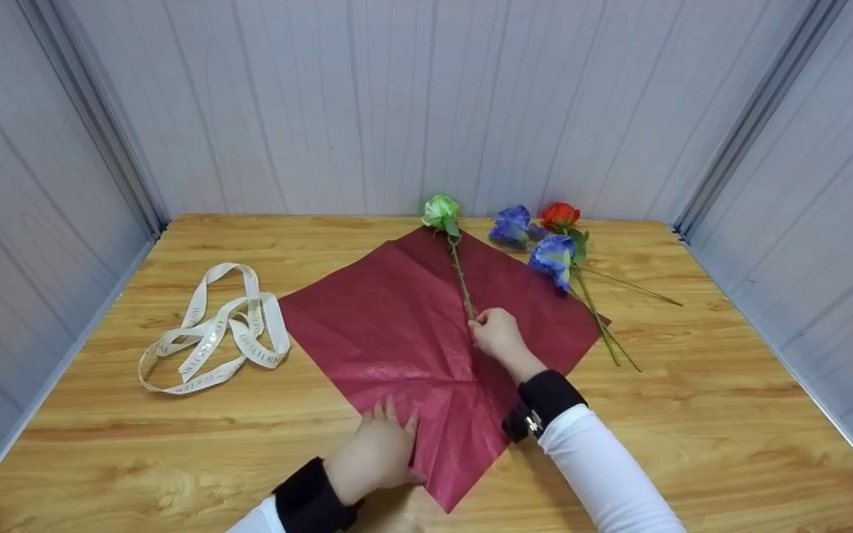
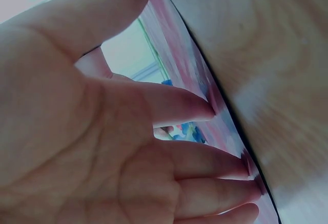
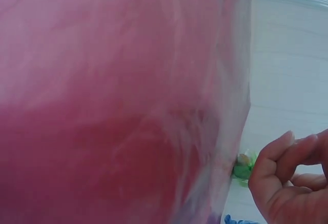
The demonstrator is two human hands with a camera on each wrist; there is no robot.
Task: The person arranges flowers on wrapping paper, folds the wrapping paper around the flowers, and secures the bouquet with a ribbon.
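A dark red sheet of wrapping paper [image 1: 382, 311] lies diamond-wise on the wooden table. My right hand [image 1: 497, 334] pinches the lower stem of a pale green artificial rose [image 1: 440, 212], whose head reaches the paper's far corner. That stem runs over the sheet towards me. With fingers spread, my left hand [image 1: 380, 453] rests on the paper's near left edge. The left wrist view shows its fingertips [image 2: 205, 108] touching the paper beside bare wood. In the right wrist view, thumb and forefinger meet in front of the green rose [image 3: 244, 169]; the stem there is hidden.
Two blue flowers [image 1: 553, 259] and a red rose [image 1: 560, 215] lie at the back right, partly over the paper's edge, stems pointing right and towards me. A loosely looped white printed ribbon [image 1: 269, 340] lies left of the sheet. Pale panel walls [image 1: 397, 111] enclose the table's back and sides.
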